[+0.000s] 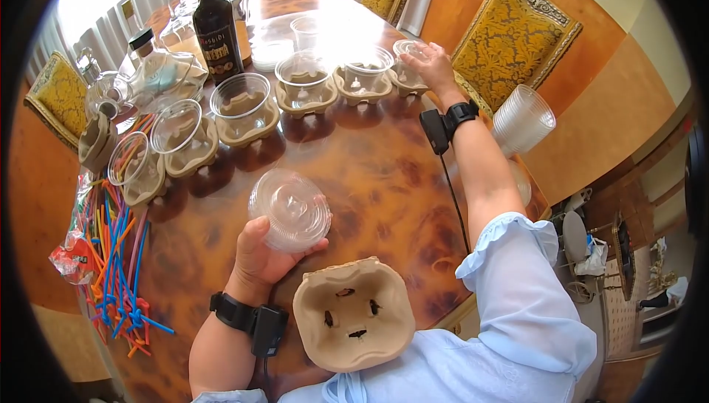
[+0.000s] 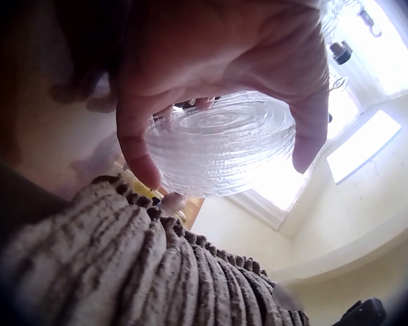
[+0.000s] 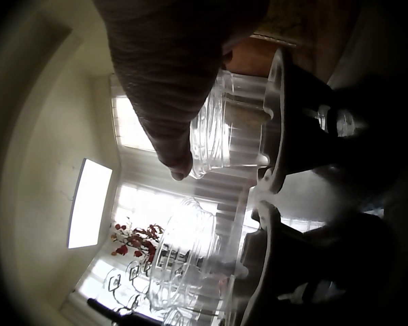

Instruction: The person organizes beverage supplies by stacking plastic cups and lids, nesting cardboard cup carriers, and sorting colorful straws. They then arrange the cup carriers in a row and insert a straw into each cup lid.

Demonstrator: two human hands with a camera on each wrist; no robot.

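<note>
My left hand [image 1: 275,244] holds a stack of clear plastic lids [image 1: 289,211] near the middle of the table, thumb on one side and fingers on the other. In the left wrist view, the ridged lid edges show between thumb and fingers. Far off to the right, my right hand [image 1: 432,67] rests on the lid [image 1: 408,50] of the last clear cup [image 1: 406,72] in a curved row. Its thumb [image 3: 177,159] lies at the lid's edge in the right wrist view. Each cup in the row sits in a brown pulp holder [image 1: 306,101].
A loose pulp holder [image 1: 354,314] is close to my body. Colourful bent straws [image 1: 122,263] lie at the left. Behind the row stand a dark bottle [image 1: 216,30] and glass decanters [image 1: 151,63]. Nested clear cups [image 1: 524,118] are at the right edge, near a yellow chair [image 1: 509,30].
</note>
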